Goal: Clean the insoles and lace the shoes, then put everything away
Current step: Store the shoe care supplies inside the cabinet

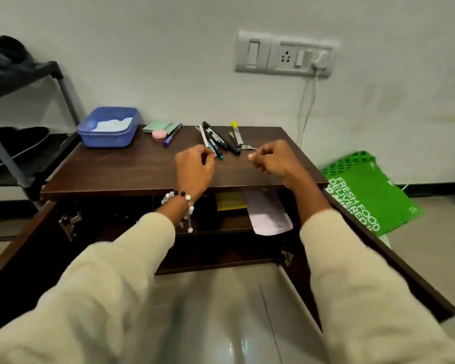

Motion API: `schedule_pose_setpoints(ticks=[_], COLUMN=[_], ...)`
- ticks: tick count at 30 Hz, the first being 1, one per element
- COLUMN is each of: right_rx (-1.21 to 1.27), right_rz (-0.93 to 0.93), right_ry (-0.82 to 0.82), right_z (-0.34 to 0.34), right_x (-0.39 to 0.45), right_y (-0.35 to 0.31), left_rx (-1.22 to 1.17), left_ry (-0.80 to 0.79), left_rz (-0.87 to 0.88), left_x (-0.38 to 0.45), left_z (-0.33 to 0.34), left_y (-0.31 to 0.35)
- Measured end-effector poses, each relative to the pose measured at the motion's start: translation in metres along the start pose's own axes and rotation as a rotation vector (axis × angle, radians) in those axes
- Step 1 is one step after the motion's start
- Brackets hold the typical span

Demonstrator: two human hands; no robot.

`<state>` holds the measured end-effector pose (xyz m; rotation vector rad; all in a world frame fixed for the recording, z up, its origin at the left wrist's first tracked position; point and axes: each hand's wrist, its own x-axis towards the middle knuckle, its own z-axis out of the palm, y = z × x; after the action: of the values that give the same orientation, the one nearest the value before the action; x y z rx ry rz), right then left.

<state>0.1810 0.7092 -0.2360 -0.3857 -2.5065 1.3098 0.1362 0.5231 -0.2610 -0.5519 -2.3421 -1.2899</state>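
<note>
pale wall backs a dark wooden cabinet (132,166), its two doors swung open. on top at the back left sits a blue plastic tub (108,128) with something white lying in it. beside it are green sticky notes (158,126), a small pink pot (159,134) and a purple pen (172,134); further right lies a bunch of pens and markers (217,140). inside, on the shelf, lie a yellow pad (230,201) and a white paper (268,215) that overhangs the edge. left hand (195,168) and right hand (271,158) hover over the top, fingers curled in, holding nothing visible. no shoes or insoles can be made out. a green bag (365,190) lies on the floor at right.
</note>
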Motion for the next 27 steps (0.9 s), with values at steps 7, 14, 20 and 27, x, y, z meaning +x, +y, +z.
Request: schedule_pose_setpoints(ticks=[7,14,20,27], right_rx=[-0.43,-0.644,-0.538,-0.157], right_rz=[-0.064,-0.116,-0.128,-0.057], right_ry=[-0.033,0.057,0.173,0.24], right_z=[-0.005,0.019,0.02,0.007], right_x=[0.061,0.111,0.116,0.105], right_y=[0.036,0.054,0.056,0.062], left_rx=[0.145,0.662,0.749,0.49], left_ry=[-0.044,-0.134,-0.126,-0.031], left_rz=[-0.11,-0.138,-0.15,-0.269], left_x=[0.068,0.118,0.127,0.12], left_z=[0.07,0.122,0.146,0.147], left_y=[0.001,0.007,0.012,0.02])
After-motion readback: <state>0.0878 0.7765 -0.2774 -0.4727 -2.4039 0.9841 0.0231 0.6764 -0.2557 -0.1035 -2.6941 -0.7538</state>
